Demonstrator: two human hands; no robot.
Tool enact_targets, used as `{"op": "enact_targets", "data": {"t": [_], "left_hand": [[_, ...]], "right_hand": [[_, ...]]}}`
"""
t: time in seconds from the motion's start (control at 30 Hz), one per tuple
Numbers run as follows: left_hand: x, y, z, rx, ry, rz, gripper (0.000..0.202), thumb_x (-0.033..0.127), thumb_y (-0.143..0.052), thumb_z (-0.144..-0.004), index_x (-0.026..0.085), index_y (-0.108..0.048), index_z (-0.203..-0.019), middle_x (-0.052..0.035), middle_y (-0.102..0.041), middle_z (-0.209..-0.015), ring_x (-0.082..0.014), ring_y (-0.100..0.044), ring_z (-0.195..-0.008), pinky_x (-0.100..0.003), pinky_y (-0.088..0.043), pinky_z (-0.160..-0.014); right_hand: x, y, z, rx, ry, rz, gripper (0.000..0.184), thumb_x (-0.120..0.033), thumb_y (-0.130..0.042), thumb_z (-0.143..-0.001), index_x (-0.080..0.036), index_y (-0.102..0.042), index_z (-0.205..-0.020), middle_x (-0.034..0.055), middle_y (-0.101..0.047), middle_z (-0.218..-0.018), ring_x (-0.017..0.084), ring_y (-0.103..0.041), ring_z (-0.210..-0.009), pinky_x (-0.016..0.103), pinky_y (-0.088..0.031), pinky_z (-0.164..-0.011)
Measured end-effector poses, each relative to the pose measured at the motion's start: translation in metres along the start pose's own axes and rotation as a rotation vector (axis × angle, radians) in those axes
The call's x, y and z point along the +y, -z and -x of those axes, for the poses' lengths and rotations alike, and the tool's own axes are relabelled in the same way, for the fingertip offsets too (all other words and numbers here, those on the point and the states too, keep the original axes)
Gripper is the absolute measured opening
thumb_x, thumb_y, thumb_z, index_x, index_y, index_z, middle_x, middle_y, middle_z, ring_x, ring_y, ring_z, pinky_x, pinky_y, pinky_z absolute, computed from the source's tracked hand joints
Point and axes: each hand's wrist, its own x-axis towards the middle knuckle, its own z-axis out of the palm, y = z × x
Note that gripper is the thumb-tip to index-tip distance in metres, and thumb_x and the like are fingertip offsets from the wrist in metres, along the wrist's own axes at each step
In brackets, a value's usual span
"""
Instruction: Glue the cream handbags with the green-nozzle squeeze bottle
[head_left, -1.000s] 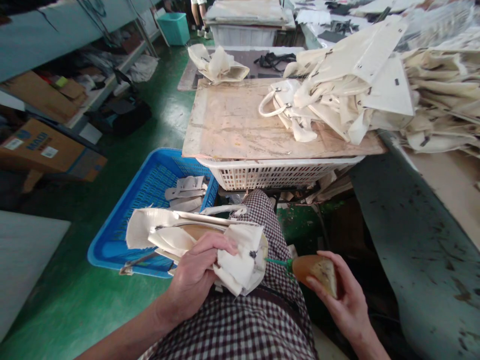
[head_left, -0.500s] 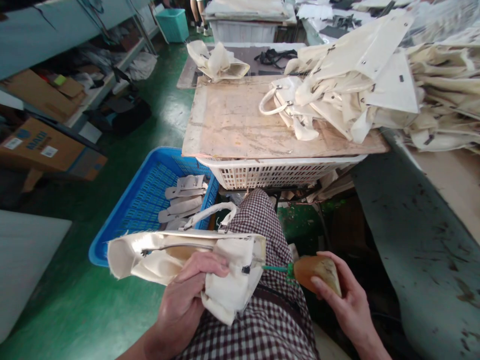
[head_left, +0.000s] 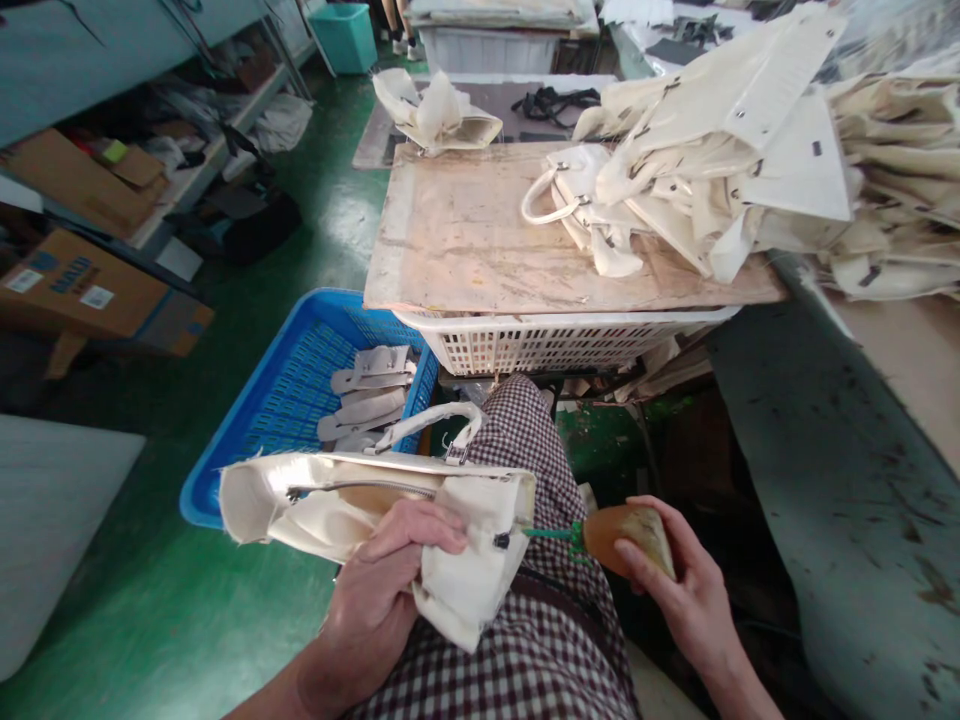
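Observation:
My left hand (head_left: 397, 575) is closed on a cream handbag piece (head_left: 472, 570) lying across my checked lap, its zip showing and its looped handle (head_left: 435, 415) standing up at the far side. In my right hand (head_left: 675, 580) is a glue bottle (head_left: 626, 535), amber and squeezable, gripped between thumb and fingers. Its thin green nozzle (head_left: 547, 533) points left, and the tip meets the bag's right edge near a small black fitting (head_left: 501, 540). Whether any glue is coming out cannot be made out.
Beyond my knee, a wooden board (head_left: 465, 240) on a white basket (head_left: 570, 345) carries cream bags (head_left: 697, 160). A blue basket (head_left: 259, 400) with several pale strips (head_left: 371, 400) stands on the floor to the left. A grey-green panel (head_left: 832, 480) rises at right.
The view has shifted slightly. The bottle has moved a little left, closer to the bag, while my left hand keeps the same hold.

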Motion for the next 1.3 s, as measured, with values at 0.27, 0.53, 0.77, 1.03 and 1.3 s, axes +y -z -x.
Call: {"op": "enact_targets", "data": {"t": [0.27,0.53,0.77,1.03,1.3], "left_hand": [[-0.001,-0.001,0.0,0.016,0.0,-0.04,0.019,0.009,-0.055,-0.094,0.022,-0.069,-0.096,-0.0039,-0.07,-0.091,-0.0169,-0.064,-0.093,-0.025,-0.054,-0.08],[0.002,0.001,-0.006,0.001,-0.008,-0.033,0.018,0.007,-0.059,-0.091,0.02,-0.07,-0.095,-0.0049,-0.072,-0.09,-0.0189,-0.066,-0.091,-0.028,-0.054,-0.079],[-0.001,0.002,-0.002,-0.01,0.041,-0.005,0.019,0.006,-0.06,-0.091,0.021,-0.071,-0.098,-0.0049,-0.071,-0.094,-0.019,-0.065,-0.094,-0.028,-0.054,-0.081],[-0.001,0.0,-0.006,0.004,0.008,-0.001,0.02,0.006,-0.058,-0.092,0.02,-0.071,-0.097,-0.0047,-0.071,-0.092,-0.0184,-0.065,-0.093,-0.028,-0.054,-0.081],[0.002,0.0,-0.013,0.008,0.002,-0.033,0.017,0.008,-0.061,-0.091,0.021,-0.071,-0.095,-0.0037,-0.072,-0.089,-0.0183,-0.066,-0.09,-0.027,-0.055,-0.079]], "right_hand": [[-0.011,0.003,0.004,-0.072,-0.208,-0.178,0.053,-0.052,-0.08,-0.076,-0.022,-0.064,-0.116,0.0032,-0.065,-0.091,0.016,-0.052,-0.058,0.025,-0.047,-0.039],[-0.024,-0.007,0.027,-0.093,-0.296,-0.371,0.053,-0.05,-0.081,-0.075,-0.023,-0.064,-0.117,0.0023,-0.064,-0.087,0.017,-0.053,-0.061,0.023,-0.045,-0.039],[-0.023,-0.01,0.032,-0.087,-0.31,-0.38,0.055,-0.049,-0.082,-0.072,-0.022,-0.066,-0.117,0.0046,-0.067,-0.088,0.018,-0.055,-0.059,0.025,-0.044,-0.039],[-0.017,-0.003,0.014,0.026,-0.258,-0.232,0.055,-0.052,-0.083,-0.07,-0.021,-0.066,-0.113,0.004,-0.068,-0.089,0.018,-0.054,-0.06,0.024,-0.045,-0.037],[-0.011,-0.003,0.007,0.084,-0.194,-0.104,0.057,-0.056,-0.082,-0.07,-0.022,-0.064,-0.113,0.0034,-0.067,-0.088,0.018,-0.055,-0.057,0.028,-0.05,-0.041]]}}
